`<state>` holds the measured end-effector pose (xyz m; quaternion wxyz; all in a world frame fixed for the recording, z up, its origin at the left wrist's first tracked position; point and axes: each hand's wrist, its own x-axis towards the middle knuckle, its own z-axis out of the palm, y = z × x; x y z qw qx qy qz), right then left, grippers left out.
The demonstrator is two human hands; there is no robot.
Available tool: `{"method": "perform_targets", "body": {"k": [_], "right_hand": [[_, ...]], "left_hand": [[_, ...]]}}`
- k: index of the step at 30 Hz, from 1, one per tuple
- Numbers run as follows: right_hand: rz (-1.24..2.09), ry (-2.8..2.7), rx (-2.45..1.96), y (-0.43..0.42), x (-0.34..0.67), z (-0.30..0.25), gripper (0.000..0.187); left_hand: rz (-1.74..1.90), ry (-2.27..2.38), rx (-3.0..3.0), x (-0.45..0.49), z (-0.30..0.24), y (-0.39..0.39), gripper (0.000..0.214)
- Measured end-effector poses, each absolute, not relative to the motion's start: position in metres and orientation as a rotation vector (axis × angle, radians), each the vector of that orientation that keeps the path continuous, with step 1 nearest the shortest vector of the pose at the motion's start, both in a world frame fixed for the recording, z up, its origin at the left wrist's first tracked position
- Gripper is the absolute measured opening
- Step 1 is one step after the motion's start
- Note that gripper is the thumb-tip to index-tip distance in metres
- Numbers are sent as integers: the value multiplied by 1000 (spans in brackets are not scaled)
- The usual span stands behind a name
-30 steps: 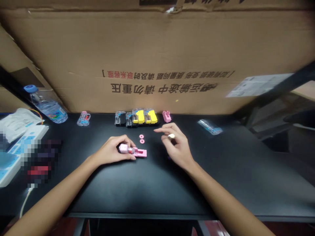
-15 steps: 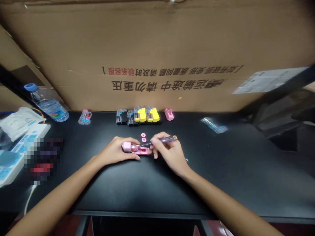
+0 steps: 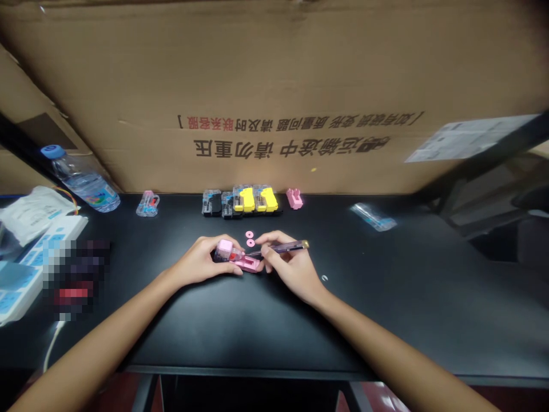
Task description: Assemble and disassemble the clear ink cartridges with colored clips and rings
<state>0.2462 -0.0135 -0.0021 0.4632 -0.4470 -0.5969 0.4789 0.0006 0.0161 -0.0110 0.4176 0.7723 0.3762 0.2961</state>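
Observation:
My left hand (image 3: 205, 261) is closed around a small pink and clear plastic piece (image 3: 249, 263), with its thumb and fingers on either side. A bit of red shows through the clear section. My right hand (image 3: 288, 268) grips a slim screwdriver (image 3: 288, 247) with a dark see-through handle and a gold-coloured end. The thin shaft points left, its tip at the pink piece; whether it touches is too small to tell. Two pink rings (image 3: 249, 235) lie on the table just beyond the fingers. Right of my right wrist is a small whitish C-shaped bit (image 3: 325, 278).
Along the back of the black table (image 3: 240, 332) stand several clear, black and yellow plastic pieces (image 3: 244, 200), a pink part (image 3: 294, 198) and a clear-and-pink piece (image 3: 148, 204). A clear packet (image 3: 373, 217) lies right. Left are a bottle (image 3: 86, 180) and power strip (image 3: 40, 269). Cardboard (image 3: 274, 74) rises behind.
The pink piece has tilted in my left hand, its right end now lower and turned toward me. The screwdriver has shifted slightly with my right hand, its handle lying flatter.

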Motion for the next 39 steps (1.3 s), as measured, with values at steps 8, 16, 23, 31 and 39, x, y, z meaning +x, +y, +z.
{"method": "perform_targets", "body": {"k": [8,16,23,31,39], "right_hand": [[1223,-1450,-1082,-13,246,-3,23],[1173,-1563,-1045,-11,247,0,31],[1230,-1444,-1119,-10,243,-2,45],[1206,-1459,-1023,-10,250,-3,35],[1040,-1743,-920,-14,250,-1,25]], "left_hand": [[705,937,1882,0,-11,17,40],[745,886,1888,-1,-12,18,40],[784,873,1904,0,-13,18,38],[799,940,1941,0,-15,18,38],[806,899,1925,1,-13,18,37]]}}
